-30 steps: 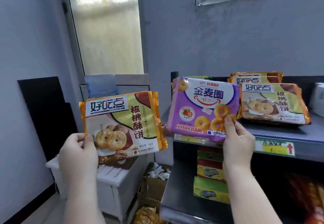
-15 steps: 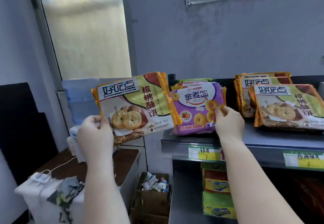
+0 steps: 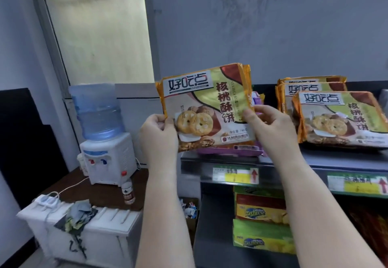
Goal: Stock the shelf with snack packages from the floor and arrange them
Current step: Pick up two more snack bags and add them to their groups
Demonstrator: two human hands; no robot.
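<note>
Cookie package (image 3: 206, 108) pinched at both side edges.

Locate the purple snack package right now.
In the head view, the purple snack package lies on the top shelf, mostly hidden behind the orange walnut-biscuit package held in both hands.

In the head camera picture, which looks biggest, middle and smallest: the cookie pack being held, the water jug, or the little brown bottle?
1. The held cookie pack looks biggest, though it is nearest the camera, so that may flatter it.
2. The water jug.
3. The little brown bottle, plainly smallest.
</note>
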